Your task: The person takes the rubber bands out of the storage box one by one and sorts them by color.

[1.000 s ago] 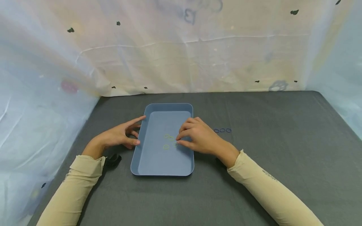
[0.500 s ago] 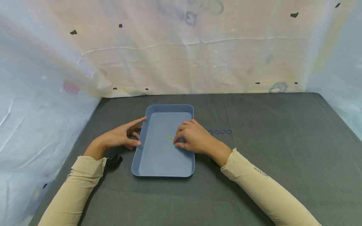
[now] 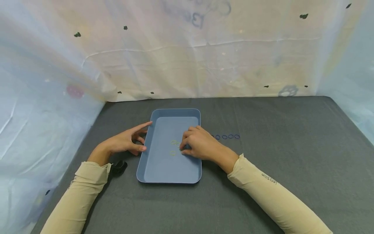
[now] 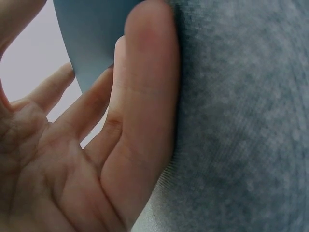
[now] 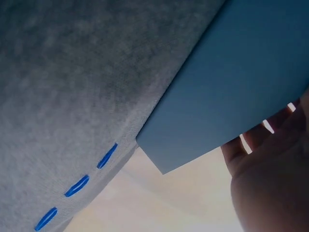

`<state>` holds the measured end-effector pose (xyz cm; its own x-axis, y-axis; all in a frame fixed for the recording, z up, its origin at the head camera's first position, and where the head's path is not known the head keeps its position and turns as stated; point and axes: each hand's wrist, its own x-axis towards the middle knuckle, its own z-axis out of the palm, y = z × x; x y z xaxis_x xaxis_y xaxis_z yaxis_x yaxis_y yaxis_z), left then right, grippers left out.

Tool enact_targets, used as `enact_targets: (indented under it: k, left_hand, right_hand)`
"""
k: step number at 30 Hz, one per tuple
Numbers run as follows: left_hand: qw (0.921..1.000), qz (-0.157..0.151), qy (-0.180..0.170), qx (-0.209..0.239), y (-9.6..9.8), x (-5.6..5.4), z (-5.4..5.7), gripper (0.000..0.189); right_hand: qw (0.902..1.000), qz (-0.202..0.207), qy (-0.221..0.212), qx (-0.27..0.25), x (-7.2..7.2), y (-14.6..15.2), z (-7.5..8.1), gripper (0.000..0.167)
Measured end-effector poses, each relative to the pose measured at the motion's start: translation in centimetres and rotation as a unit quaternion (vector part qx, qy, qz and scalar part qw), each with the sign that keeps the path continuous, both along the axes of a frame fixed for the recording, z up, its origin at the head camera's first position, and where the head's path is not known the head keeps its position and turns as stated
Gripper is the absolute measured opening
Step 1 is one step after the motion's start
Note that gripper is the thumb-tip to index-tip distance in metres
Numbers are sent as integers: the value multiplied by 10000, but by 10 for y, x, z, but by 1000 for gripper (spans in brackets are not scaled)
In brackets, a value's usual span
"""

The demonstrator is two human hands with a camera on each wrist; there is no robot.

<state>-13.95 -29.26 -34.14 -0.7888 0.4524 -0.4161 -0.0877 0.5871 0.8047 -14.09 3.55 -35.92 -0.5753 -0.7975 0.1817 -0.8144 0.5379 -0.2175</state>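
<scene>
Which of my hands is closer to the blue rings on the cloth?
Right. Your right hand is over the tray, near the left end of the row of blue rings. Your left hand is farther off, at the tray's left side.

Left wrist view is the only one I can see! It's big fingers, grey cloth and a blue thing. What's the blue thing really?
Observer: The head view shows the whole of it: a shallow blue tray with rounded corners.
Operator: Ooh, is anything inside it?
Observer: Yes, a few small yellowish rings lie on its floor.
Operator: And what's over on the far side from my fingers?
Observer: The right hand reaches in over the tray's right edge, fingertips down by the yellowish rings. I can't tell whether it pinches one.
</scene>
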Motion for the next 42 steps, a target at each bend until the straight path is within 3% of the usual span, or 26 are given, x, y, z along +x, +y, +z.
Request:
enact_targets:
  k: [16,42]
  left_hand:
    - [10000,12,9,43,0,0,0,100]
    - [10000,31,-17,7,-1,1,-1,101]
  right_hand:
    - [9997,105,120,-198,2,0,1,4]
    - [9946,-16,781,-687,12,10,4,6]
